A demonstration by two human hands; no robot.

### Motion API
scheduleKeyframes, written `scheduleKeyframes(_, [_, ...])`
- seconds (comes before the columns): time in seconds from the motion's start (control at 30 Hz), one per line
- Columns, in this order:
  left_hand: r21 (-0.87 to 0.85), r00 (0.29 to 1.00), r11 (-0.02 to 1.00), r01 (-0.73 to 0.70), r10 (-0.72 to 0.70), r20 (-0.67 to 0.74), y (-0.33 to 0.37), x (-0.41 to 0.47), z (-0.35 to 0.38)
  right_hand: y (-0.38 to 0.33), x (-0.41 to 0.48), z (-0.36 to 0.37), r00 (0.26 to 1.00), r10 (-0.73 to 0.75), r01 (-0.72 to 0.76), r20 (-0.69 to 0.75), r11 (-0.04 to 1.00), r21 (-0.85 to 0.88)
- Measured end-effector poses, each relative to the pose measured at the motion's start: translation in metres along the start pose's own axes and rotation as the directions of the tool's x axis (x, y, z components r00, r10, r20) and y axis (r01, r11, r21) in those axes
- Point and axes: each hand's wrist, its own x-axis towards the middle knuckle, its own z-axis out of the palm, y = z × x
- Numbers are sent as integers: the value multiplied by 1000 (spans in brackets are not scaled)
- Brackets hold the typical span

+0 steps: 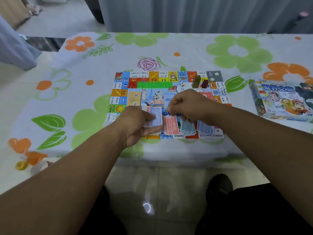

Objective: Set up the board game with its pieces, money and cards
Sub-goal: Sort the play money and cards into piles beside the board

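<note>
Game board (153, 100), frame centre, on the worktop (186, 48). Left hand (135, 122) grips the note stack (155, 116). Right hand (188, 104) curled at its edge, hold on a note unclear. Red pile (171, 127) and pale blue pile (187, 127), lower centre. Best practice: peel one note, match colour, square edges.

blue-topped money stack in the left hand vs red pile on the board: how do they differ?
The blue-topped stack is gripped in the left hand; the red pile lies free on the board. The blue-topped stack shows a blue note on top, the red pile a red one. The red pile looks slightly splayed. Both are paper play money.
</note>
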Motion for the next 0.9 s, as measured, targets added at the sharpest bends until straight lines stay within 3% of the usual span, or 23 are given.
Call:
scheduleKeyframes(0.2, [42, 1000, 999, -5, 3, 31, -2, 2, 7, -9, -2, 5, 996, -92, 92, 0, 993, 69])
scheduleKeyframes(0.33, [39, 999, 999, -19, 18, 36, -3, 3, 20, -5, -5, -5, 996, -70, 74, -52, 995, 73])
scheduleKeyframes(0.6, [70, 1000, 997, 20, -21, 11, -8, 9, 38, 21, -21, -51, 996, 55, -60, -63, 995, -79])
scheduleKeyframes(0.9, [25, 995, 998, 55, -57, 87, -13, 9, 56, 43, -28, -65, 994, 69, -83, -81, 979, -188])
